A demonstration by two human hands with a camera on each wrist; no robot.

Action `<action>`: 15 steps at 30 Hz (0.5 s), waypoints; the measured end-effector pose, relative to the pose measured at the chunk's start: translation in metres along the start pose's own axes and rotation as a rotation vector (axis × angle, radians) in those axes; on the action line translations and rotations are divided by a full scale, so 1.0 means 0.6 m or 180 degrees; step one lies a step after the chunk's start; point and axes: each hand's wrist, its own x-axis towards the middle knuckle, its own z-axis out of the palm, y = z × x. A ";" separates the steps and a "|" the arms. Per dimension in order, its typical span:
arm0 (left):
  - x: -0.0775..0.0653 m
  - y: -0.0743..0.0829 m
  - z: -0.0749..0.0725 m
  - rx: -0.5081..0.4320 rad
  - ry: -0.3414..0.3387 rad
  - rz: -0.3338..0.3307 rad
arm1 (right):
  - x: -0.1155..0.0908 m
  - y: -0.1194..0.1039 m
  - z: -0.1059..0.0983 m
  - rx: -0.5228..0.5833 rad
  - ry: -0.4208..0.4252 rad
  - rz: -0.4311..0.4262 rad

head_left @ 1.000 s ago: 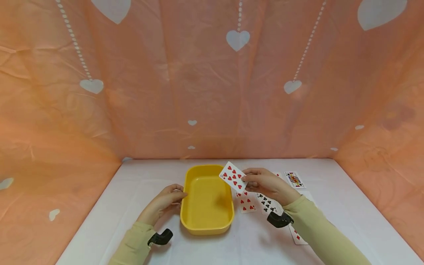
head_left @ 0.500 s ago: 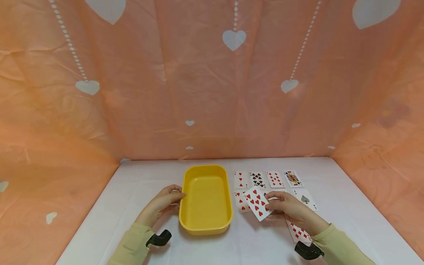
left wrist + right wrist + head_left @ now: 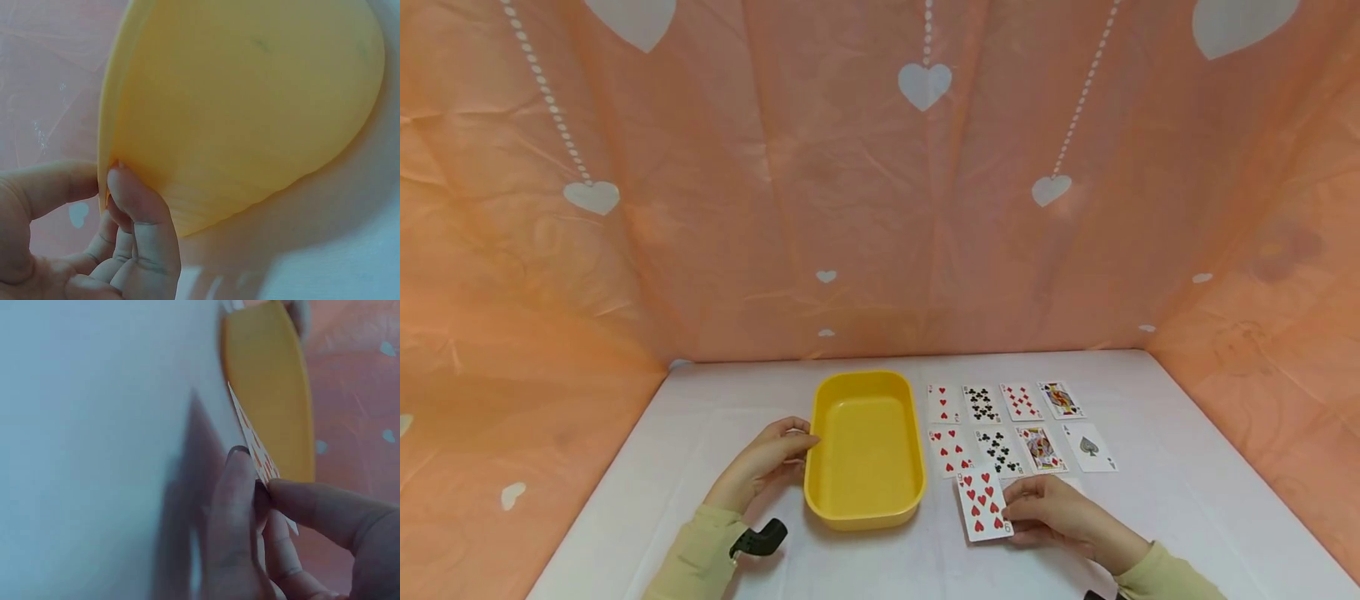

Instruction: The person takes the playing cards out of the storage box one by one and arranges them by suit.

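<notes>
My left hand [image 3: 767, 457] pinches the left rim of a yellow plastic tray [image 3: 867, 454]; the left wrist view has the thumb [image 3: 140, 200] inside the wall, other fingers outside. The tray's inside is bare. Between thumb and fingertips my right hand [image 3: 1063, 512] holds a hearts playing card [image 3: 973, 500], face up, by its right edge. It is right of the tray's near end, its top overlapping the near row of cards in the head view. Seen nearly edge-on in the right wrist view, the card [image 3: 253, 440] is tilted, its shadow falling on the white cloth.
Right of the tray, face-up cards lie in two rows. The far row runs from a hearts card [image 3: 943, 404] to a jack [image 3: 1062, 400]; the near row ends at the ace of spades [image 3: 1090, 447]. Another card shows partly behind the right hand. Orange curtain [image 3: 880, 250] surrounds the white table [image 3: 737, 392].
My right hand has carried the hearts card from over the tray's right rim rightward and nearer to me, uncovering the two rows. The left hand has kept its hold on the tray.
</notes>
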 end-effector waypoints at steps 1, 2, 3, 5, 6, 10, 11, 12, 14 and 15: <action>0.000 0.001 0.000 -0.0004 0.0004 0.0007 | 0.001 0.003 0.003 -0.0061 0.0029 0.0026; 0.000 0.001 0.000 -0.0013 0.0005 0.0007 | 0.002 0.006 0.007 -0.0098 0.0054 0.0052; 0.000 0.002 0.000 -0.0027 0.0011 0.0003 | 0.003 0.009 0.010 -0.0130 0.0075 0.0072; 0.001 0.003 0.001 -0.0052 0.0018 -0.0004 | 0.003 0.012 0.015 -0.0179 0.0110 0.0076; 0.001 0.003 0.001 -0.0065 0.0015 -0.0006 | 0.003 0.013 0.017 -0.0182 0.0125 0.0070; 0.000 0.002 0.001 -0.0090 -0.0004 -0.0015 | 0.004 0.015 0.025 -0.0150 0.0208 0.0029; 0.000 0.002 0.001 -0.0093 -0.0002 -0.0013 | 0.004 0.015 0.026 -0.0140 0.0222 0.0022; -0.001 0.001 0.000 -0.0091 0.0000 -0.0007 | 0.005 0.015 0.027 -0.0141 0.0242 0.0018; 0.000 0.000 0.000 -0.0095 0.0003 0.0002 | 0.007 0.017 0.029 -0.0149 0.0266 0.0010; 0.000 -0.001 -0.001 -0.0095 0.0005 0.0008 | 0.008 0.017 0.029 -0.0167 0.0275 0.0007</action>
